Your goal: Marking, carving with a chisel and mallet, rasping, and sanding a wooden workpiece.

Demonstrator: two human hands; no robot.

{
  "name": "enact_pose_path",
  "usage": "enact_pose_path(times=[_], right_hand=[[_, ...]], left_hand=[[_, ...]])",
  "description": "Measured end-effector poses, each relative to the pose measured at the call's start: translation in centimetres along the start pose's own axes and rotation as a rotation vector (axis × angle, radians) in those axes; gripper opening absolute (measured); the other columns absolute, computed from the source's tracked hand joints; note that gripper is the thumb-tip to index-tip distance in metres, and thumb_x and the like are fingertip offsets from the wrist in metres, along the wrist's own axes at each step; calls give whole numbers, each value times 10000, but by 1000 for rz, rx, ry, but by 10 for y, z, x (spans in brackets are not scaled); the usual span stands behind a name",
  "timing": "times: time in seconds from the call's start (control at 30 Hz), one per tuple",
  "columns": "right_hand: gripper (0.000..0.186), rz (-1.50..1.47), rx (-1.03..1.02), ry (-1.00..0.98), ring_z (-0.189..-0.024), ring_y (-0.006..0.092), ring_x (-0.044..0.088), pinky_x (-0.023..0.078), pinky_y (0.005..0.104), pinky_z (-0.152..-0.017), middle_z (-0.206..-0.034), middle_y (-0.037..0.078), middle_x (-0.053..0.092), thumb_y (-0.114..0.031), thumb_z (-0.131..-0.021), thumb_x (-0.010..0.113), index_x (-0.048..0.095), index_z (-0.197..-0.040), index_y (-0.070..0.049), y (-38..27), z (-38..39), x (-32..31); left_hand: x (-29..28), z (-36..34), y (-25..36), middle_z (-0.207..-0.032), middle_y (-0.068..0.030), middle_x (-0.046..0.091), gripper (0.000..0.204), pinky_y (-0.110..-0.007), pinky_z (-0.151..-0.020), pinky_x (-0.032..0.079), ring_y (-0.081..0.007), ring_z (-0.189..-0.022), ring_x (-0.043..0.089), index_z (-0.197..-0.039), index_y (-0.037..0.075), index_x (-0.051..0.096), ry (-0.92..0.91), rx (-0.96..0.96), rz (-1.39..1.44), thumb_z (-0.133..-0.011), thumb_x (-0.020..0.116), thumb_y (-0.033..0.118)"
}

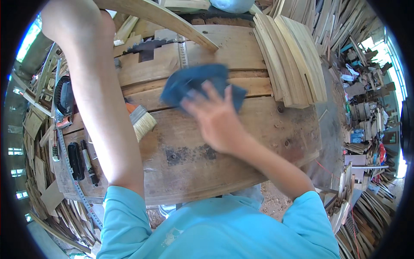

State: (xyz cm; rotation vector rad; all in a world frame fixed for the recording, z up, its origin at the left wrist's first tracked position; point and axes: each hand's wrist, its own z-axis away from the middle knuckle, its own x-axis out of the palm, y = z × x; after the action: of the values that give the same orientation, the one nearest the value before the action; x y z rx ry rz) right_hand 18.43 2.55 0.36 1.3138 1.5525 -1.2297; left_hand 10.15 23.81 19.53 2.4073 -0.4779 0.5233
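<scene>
At the upper left, my left forearm reaches up to my left hand [71, 19], closed by the raised end of a curved wooden strip [159, 17]; its fingers are mostly out of sight. The strip slants down to the right over the workbench [241, 159]. Near the bench's middle my right hand [213, 114], blurred by motion, has its fingers over a dark blue sheet [198, 77] and grips it; whether it is cloth or sandpaper I cannot tell. A broad pale-bristled brush [143, 123] lies between my arms.
Several curved boards [291, 64] stand stacked at the bench's right. At the left lie a black bristle brush [64, 96], a black case [76, 161], a marker pen [89, 163] and a tape measure blade [69, 159]. A notched metal blade [151, 44] lies toward the back. Scrap wood is piled around.
</scene>
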Motion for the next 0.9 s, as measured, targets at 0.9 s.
enact_pose_path(times=[0.9], right_hand=[[346,-78,152,232,-1348,441,518,378,605,-1132,-1325,196,658,-40,-1004,508,643,-1316,-107,85,-50,-4]], left_hand=[[-14,-22,45,-970,-141,543,347,-459,-891,544,-268,-908,562,-1089,-87,635,54,-192,15,-1007,374,127]])
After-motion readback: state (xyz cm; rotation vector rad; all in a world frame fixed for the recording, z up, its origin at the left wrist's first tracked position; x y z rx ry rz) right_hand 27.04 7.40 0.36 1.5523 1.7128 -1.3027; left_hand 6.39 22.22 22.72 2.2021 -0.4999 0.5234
